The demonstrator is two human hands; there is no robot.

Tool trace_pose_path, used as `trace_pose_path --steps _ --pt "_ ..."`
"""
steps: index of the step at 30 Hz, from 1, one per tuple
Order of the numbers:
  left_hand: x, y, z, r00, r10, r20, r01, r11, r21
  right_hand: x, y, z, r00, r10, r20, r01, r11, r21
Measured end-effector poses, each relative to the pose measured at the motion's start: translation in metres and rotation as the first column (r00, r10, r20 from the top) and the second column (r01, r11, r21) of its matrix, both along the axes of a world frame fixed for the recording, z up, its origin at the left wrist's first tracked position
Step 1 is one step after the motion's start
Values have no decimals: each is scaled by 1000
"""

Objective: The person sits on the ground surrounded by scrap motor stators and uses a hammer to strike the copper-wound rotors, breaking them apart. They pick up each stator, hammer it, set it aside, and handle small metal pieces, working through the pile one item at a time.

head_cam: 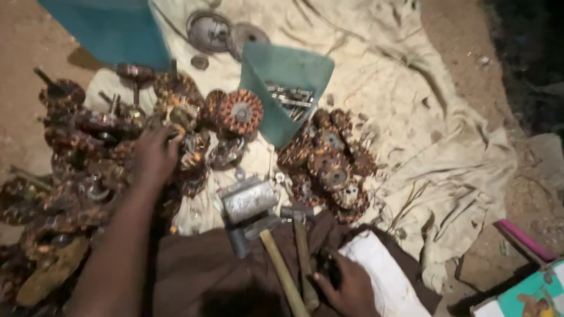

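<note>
Left hand (154,157) reaches forward, fingers spread and curled down onto the heap of copper-wound round motor stators (88,158), touching one, not clearly clamped. Right hand (346,287) low near the lap, fingers closed around the end of a wooden hammer handle (304,258); the handle's long axis runs away from the body toward the grey metal block (248,201). Second wooden handle (282,270) lies just beside it, angled. Heap sits left of the block, nearer the left hand. Smaller stator pile (329,161) right of block. Teal plastic container of bolts (285,94) beyond block, on pale cloth (411,117).
</note>
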State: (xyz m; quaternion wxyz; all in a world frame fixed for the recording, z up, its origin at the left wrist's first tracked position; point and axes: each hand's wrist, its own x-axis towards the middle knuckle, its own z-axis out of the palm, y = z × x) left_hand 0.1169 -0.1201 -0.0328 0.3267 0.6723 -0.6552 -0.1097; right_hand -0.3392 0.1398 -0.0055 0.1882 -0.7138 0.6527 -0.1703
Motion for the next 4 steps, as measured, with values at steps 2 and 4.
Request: trace_pose_path --steps 2,4 --pt "-17 18 -11 860 228 -456 -219 973 73 -8 -23 -7 999 -46 4 45 997 65" --pt "-46 36 -36 291 128 -948 -410 912 -3 -11 -21 -15 996 -91 0 87 951 295"
